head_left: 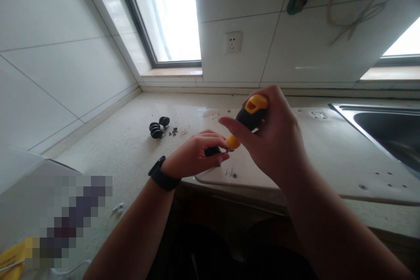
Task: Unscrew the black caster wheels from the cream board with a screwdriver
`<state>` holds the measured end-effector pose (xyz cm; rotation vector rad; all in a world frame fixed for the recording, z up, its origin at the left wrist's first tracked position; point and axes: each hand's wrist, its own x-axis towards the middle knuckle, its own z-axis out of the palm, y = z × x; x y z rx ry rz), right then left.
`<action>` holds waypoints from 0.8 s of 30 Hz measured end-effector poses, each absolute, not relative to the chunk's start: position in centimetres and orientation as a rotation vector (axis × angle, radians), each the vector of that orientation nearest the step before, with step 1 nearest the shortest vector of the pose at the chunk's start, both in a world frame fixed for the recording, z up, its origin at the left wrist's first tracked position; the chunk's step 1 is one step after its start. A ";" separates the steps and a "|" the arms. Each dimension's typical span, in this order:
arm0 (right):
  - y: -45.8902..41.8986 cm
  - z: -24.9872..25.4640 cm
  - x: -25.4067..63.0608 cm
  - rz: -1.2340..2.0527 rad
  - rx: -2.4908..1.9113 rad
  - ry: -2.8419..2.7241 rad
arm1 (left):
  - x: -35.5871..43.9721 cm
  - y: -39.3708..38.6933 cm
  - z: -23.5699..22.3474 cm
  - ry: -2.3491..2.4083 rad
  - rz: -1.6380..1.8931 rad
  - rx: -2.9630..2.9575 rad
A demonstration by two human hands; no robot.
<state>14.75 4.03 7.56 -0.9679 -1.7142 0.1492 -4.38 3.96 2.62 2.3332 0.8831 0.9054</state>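
My right hand is wrapped round the yellow and black handle of a screwdriver, which tilts down to the left. Its short shaft ends beside the fingertips of my left hand. Those fingers close round a black caster wheel, partly hidden, against a white board. The tip of the screwdriver and any screw under it are too small to make out. Left of my hands stand several more black caster wheels, with a small pile of dark screws beside them.
The white board, with screw holes along its edges, lies on a pale countertop. At the right is a steel sink. A wall socket and a window are behind. A white box stands at lower left.
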 end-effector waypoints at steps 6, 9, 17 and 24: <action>3.9 8.7 12.9 -0.098 -1.007 -1.845 | -4.7 3.9 2.5 0.856 0.868 2.079; 3.9 9.1 12.4 -0.106 -1.043 -1.882 | -4.9 3.9 2.6 0.840 0.864 2.012; 4.0 10.6 13.0 0.190 -1.079 -1.927 | -5.0 4.3 1.9 0.864 0.898 1.931; 4.2 10.5 14.0 0.580 -0.890 -2.015 | -5.0 4.2 1.5 0.982 0.964 1.908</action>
